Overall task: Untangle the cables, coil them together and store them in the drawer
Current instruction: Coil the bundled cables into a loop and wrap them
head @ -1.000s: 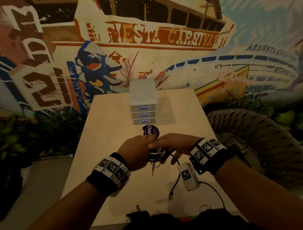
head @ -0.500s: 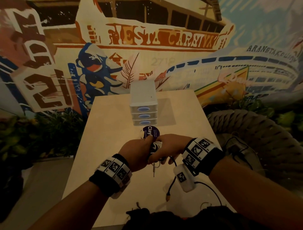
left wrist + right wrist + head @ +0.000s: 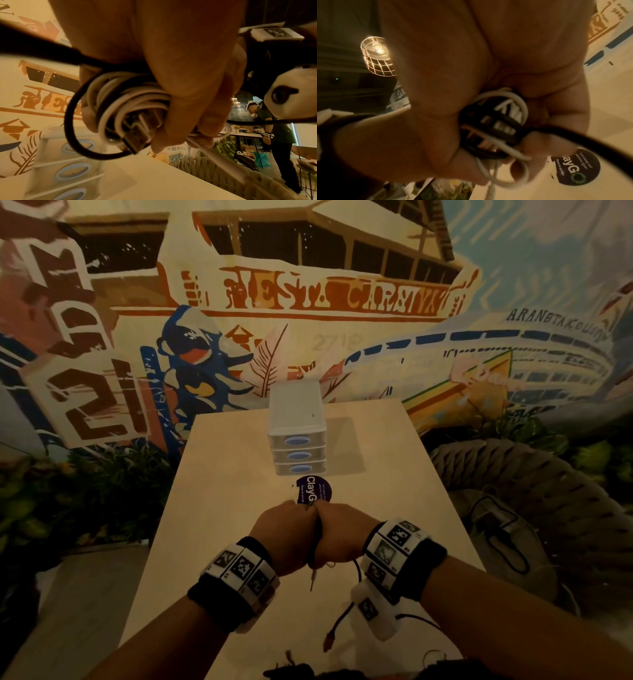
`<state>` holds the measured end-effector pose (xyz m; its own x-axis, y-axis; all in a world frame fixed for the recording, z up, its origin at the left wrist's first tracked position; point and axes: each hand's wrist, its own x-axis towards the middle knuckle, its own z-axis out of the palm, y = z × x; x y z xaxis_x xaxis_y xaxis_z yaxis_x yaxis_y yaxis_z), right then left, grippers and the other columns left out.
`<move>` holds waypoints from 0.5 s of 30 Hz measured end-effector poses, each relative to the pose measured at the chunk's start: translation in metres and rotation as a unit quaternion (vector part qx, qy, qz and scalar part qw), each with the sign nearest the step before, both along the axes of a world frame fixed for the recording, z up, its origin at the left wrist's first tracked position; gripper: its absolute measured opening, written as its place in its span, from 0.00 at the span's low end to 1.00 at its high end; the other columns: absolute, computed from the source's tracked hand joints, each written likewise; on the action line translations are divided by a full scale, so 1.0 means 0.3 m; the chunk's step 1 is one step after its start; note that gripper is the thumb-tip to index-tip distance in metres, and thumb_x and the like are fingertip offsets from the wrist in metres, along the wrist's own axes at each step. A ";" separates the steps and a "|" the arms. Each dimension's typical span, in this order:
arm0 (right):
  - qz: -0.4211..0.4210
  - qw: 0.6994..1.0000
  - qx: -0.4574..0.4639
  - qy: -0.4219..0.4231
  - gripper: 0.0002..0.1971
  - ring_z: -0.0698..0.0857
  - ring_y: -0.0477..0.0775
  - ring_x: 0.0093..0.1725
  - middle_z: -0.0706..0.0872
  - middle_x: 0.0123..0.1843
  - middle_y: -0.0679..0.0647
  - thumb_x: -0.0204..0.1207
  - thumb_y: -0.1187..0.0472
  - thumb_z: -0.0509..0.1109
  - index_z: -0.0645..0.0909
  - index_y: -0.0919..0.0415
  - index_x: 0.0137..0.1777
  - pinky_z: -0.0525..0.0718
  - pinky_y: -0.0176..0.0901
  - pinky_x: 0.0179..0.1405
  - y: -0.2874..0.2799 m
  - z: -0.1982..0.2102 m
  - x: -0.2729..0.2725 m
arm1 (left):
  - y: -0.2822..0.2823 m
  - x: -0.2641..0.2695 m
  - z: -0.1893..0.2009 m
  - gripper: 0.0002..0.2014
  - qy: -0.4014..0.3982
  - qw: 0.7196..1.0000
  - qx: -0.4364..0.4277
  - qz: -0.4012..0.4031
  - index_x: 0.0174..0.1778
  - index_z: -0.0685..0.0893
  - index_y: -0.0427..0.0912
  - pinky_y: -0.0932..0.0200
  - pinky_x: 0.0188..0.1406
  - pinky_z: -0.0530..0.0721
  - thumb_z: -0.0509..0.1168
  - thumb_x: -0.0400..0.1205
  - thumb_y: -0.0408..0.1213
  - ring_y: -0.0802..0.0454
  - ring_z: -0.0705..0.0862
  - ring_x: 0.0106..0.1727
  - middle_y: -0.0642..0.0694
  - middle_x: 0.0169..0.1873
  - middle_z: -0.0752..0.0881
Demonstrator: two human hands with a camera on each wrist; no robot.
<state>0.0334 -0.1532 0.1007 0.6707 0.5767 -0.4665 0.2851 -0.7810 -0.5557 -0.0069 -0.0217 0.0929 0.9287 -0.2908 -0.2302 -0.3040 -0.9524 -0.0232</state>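
Observation:
My left hand and right hand are pressed together above the middle of the table, both gripping one cable coil that the head view hides. The coil is white and black loops with a USB plug sticking out, and my left fingers curl round it. In the right wrist view my fingers and thumb clamp the coil, and a black cable runs out of it. That loose black cable hangs below my hands, its plug near the table. The white three-drawer unit stands beyond my hands with all drawers closed.
A round purple sticker lies on the pale table between my hands and the drawers. A woven chair with a black cable on its seat is to the right. A person stands far off. Plants and a mural line the wall.
My hands have come tight together and moved a little toward the drawer unit. My right wrist has rolled over, and the loose black cable end has been drawn up and in.

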 end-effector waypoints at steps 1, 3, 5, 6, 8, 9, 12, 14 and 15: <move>0.003 1.000 0.012 -0.005 0.33 0.82 0.53 0.51 0.85 0.61 0.55 0.65 0.60 0.86 0.75 0.58 0.68 0.82 0.44 0.46 -0.006 -0.003 0.001 | 0.004 -0.001 -0.004 0.13 -0.001 1.000 -0.018 0.008 0.62 0.82 0.47 0.58 0.51 0.78 0.67 0.82 0.42 0.46 0.83 0.55 0.48 0.55 0.87; 0.003 1.000 0.025 -0.017 0.30 0.84 0.55 0.52 0.86 0.61 0.56 0.66 0.60 0.85 0.76 0.59 0.66 0.80 0.44 0.45 -0.014 -0.010 0.001 | 0.012 -0.002 -0.010 0.16 -0.009 0.998 -0.062 0.015 0.64 0.81 0.48 0.59 0.50 0.81 0.69 0.80 0.44 0.48 0.84 0.54 0.49 0.54 0.87; 0.010 0.999 0.015 -0.033 0.29 0.85 0.56 0.54 0.86 0.59 0.54 0.65 0.57 0.85 0.78 0.58 0.65 0.81 0.46 0.48 -0.025 -0.020 0.008 | 0.033 -0.003 -0.019 0.24 -0.014 0.991 -0.128 0.026 0.70 0.79 0.52 0.58 0.52 0.83 0.73 0.77 0.45 0.49 0.85 0.57 0.51 0.57 0.87; 0.013 0.999 0.013 -0.034 0.26 0.85 0.55 0.51 0.87 0.55 0.53 0.65 0.56 0.85 0.80 0.56 0.61 0.82 0.46 0.47 -0.035 -0.025 0.016 | 0.052 -0.001 -0.020 0.31 -0.010 0.985 -0.167 0.041 0.75 0.76 0.53 0.57 0.56 0.84 0.75 0.75 0.46 0.49 0.85 0.60 0.53 0.61 0.86; 0.008 1.000 0.020 -0.014 0.14 0.83 0.49 0.41 0.85 0.45 0.50 0.67 0.57 0.83 0.81 0.51 0.47 0.79 0.41 0.40 -0.068 -0.030 0.038 | 0.101 -0.001 -0.013 0.45 -0.008 0.966 -0.247 0.075 0.83 0.66 0.55 0.58 0.60 0.83 0.80 0.71 0.51 0.52 0.83 0.64 0.57 0.68 0.81; 0.005 1.000 0.030 -0.003 0.14 0.81 0.45 0.38 0.83 0.42 0.47 0.69 0.57 0.82 0.78 0.47 0.43 0.77 0.38 0.36 -0.088 -0.030 0.049 | 0.124 -0.003 -0.011 0.49 -0.013 0.955 -0.285 0.085 0.83 0.64 0.59 0.60 0.59 0.83 0.82 0.69 0.55 0.55 0.82 0.64 0.62 0.68 0.78; 0.002 0.996 0.090 0.019 0.18 0.81 0.40 0.37 0.83 0.40 0.42 0.71 0.61 0.81 0.75 0.40 0.42 0.77 0.34 0.36 -0.130 -0.004 0.067 | 0.158 -0.016 -0.010 0.49 -0.019 0.913 -0.398 0.093 0.79 0.62 0.71 0.70 0.58 0.82 0.82 0.65 0.62 0.68 0.80 0.64 0.76 0.65 0.74; 0.007 0.990 0.139 0.038 0.18 0.85 0.44 0.37 0.86 0.42 0.46 0.71 0.65 0.80 0.79 0.40 0.47 0.82 0.37 0.39 -0.142 0.023 0.068 | 0.151 -0.029 -0.025 0.46 0.009 0.867 -0.489 0.100 0.77 0.65 0.72 0.72 0.59 0.82 0.84 0.67 0.55 0.70 0.81 0.65 0.78 0.65 0.78; 0.009 0.986 0.160 0.045 0.18 0.86 0.46 0.37 0.88 0.43 0.49 0.71 0.66 0.80 0.81 0.44 0.51 0.84 0.39 0.38 -0.145 0.031 0.067 | 0.144 -0.031 -0.037 0.45 0.030 0.837 -0.536 0.104 0.77 0.67 0.69 0.69 0.60 0.83 0.85 0.68 0.49 0.68 0.82 0.66 0.74 0.66 0.80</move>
<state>0.0534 -0.1966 0.1100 0.6236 0.7149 -0.3162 0.2347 -0.5570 -0.7967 -0.0163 0.0216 0.0818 0.9809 -0.1940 0.0117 -0.0994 -0.4490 0.8880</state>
